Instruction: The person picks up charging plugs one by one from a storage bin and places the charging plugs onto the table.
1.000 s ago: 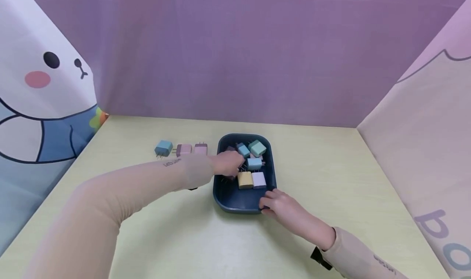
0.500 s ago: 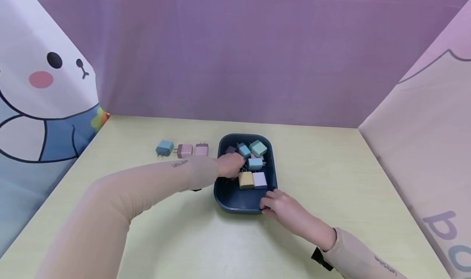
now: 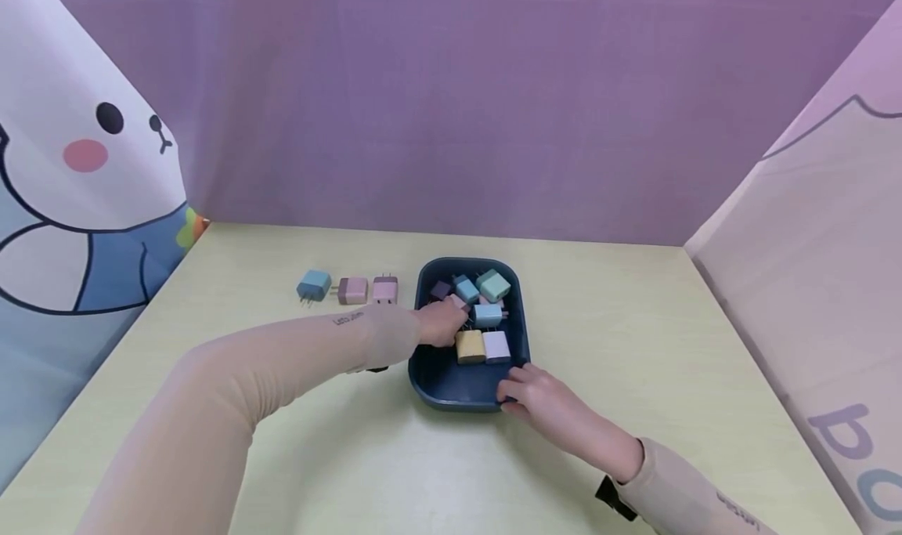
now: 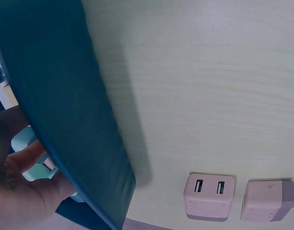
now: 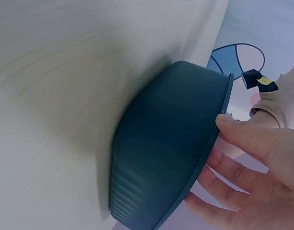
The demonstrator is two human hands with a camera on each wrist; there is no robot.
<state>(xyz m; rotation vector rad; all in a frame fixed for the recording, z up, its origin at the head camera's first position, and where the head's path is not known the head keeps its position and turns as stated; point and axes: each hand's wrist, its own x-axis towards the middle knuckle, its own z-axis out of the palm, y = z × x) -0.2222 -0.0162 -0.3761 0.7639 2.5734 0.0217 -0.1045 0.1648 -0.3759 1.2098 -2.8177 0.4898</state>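
Observation:
A dark blue tray on the table holds several small two-prong USB chargers. Among them are a yellow charger, a white charger, a light blue charger and a green charger. My left hand reaches over the tray's left wall, fingers curled at a pink charger that it appears to pinch; the hand covers most of it. At the tray's near right corner my right hand grips the rim, thumb on one side and fingers on the other in the right wrist view.
Left of the tray, a blue charger and two pink-and-purple chargers, one beside the other, lie on the pale wooden table. A purple cloth hangs behind the table's back edge.
My left hand has lifted and shifted slightly inside the tray, and a pink charger now shows at its fingers. My right hand keeps its grip on the rim.

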